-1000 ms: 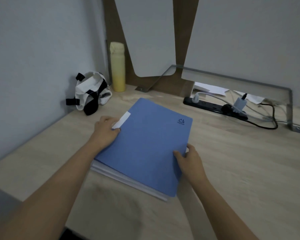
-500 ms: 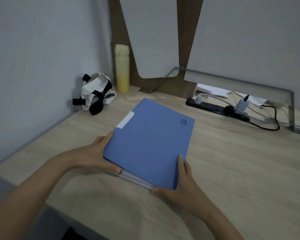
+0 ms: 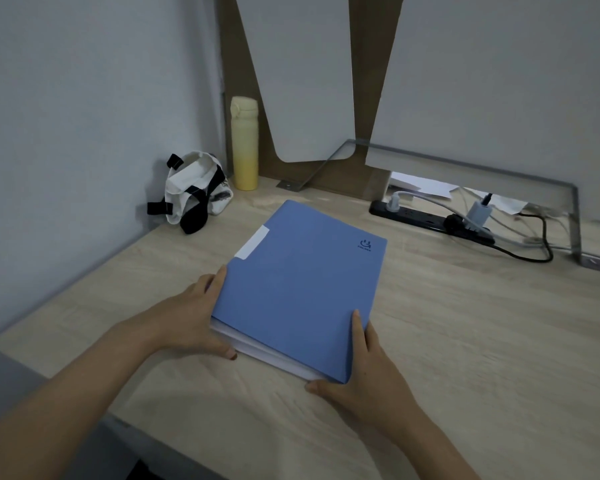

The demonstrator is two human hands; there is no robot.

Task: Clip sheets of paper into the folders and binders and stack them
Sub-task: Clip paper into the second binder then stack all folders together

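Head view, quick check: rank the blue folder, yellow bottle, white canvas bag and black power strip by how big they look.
1. Blue folder, nearest the camera.
2. White canvas bag.
3. Yellow bottle and black power strip: too alike to rank.

yellow bottle (image 3: 244, 143) upright at back wall | white bag (image 3: 194, 188) with black straps beside it | black power strip (image 3: 430, 221) right, chargers plugged in

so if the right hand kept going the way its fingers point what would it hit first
The right hand grips the blue folder, so it would just slide along the cover. Past the far edge, likely the left end of the power strip; depth is unclear.
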